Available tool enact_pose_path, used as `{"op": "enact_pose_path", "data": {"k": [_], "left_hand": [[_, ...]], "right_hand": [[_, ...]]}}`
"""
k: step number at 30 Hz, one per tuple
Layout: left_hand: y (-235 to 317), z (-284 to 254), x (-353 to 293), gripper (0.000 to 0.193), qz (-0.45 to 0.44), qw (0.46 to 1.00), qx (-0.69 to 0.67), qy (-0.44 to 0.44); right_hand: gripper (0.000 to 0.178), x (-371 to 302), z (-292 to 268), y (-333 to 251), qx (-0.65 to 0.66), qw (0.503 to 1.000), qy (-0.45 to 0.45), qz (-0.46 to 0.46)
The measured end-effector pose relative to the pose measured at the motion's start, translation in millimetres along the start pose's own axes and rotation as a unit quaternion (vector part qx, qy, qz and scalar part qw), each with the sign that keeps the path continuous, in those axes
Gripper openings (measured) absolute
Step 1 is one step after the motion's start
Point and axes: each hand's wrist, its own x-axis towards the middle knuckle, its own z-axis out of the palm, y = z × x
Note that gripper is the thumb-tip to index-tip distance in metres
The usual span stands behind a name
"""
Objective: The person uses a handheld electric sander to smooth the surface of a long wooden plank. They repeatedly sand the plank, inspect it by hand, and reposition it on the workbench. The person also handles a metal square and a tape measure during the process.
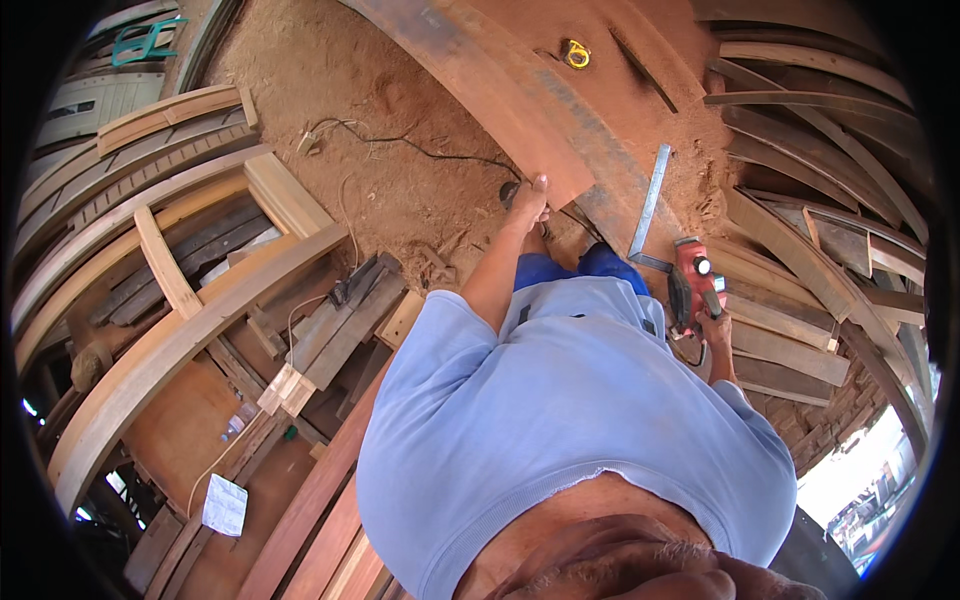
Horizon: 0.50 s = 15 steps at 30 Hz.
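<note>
A wooden board (525, 125) is gripped at its end by the left fingers (541, 185); a red power tool (688, 272) is gripped by the right fingers (714, 325). Between them, a metal square (653, 200) is placed; farther ahead, a tape measure (575, 54).

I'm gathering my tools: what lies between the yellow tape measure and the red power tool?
In the head view, an L-shaped metal square lies between the yellow tape measure and the red power tool in the right hand.

There are two hands (528, 206) (714, 328), one power tool (687, 282), one square (653, 203) and one tape measure (576, 54).
</note>
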Motion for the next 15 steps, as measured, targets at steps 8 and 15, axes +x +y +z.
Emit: {"op": "enact_pose_path", "data": {"k": [8, 15], "left_hand": [[-43.2, -14.2, 10.9, 0.066, 0.107, 0.986, -0.084, -0.098], [-47.2, -17.1, 4.5, 0.076, 0.085, 0.945, -0.251, -0.192]], "right_hand": [[0.018, -14.5, 1.9, -48.3, 0.146, 0.989, 0.002, -0.040], [0.030, -41.3, 12.2, -164.8, 0.163, 0.971, -0.072, -0.161]]}}
